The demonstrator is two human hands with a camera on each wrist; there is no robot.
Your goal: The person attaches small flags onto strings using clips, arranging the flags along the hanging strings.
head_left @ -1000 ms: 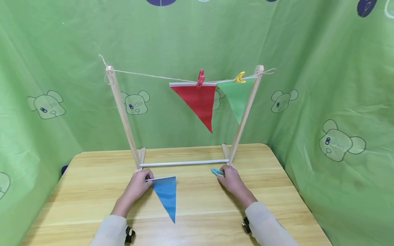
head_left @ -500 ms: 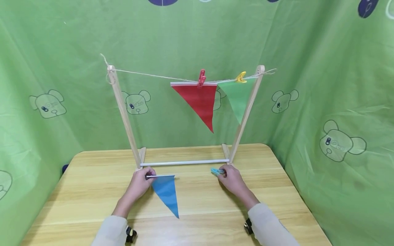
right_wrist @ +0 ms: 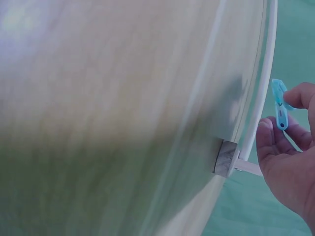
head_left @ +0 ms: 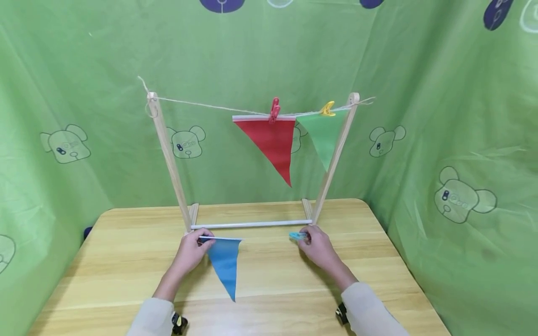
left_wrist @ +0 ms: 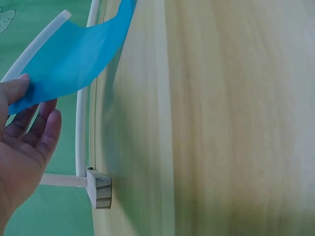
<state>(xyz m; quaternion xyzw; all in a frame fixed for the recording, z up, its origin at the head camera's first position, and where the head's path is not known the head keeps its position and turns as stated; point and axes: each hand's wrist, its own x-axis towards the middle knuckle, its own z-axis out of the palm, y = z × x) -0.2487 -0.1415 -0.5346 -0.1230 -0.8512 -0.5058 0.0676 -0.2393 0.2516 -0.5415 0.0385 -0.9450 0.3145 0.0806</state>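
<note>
A blue triangular pennant point(head_left: 226, 263) hangs from the left hand point(head_left: 191, 250), whose thumb and fingers pinch one end of its white top edge. In the left wrist view the pennant point(left_wrist: 74, 56) bends away from the thumb, above the table. The right hand point(head_left: 318, 246) pinches a light-blue clothespin point(head_left: 298, 235) near the foot of the right post; the right wrist view shows the clothespin point(right_wrist: 280, 105) between thumb and fingers. Higher up, a red pennant point(head_left: 273, 142) hangs from a string point(head_left: 201, 104) under a red clothespin point(head_left: 274, 111). Beside it a green pennant point(head_left: 325, 135) hangs under a yellow clothespin point(head_left: 328, 108).
A wooden left post point(head_left: 170, 161) and right post point(head_left: 336, 161) carry the string. Low between them runs a white rod point(head_left: 252, 224). They stand toward the back of a wooden table point(head_left: 277, 298), with a green curtain point(head_left: 244, 51) behind and at both sides.
The blue pennant has swung slightly, and its top edge has risen a little in the left hand. The light-blue clothespin has turned slightly in the right hand. Both hands stay nearly in place.
</note>
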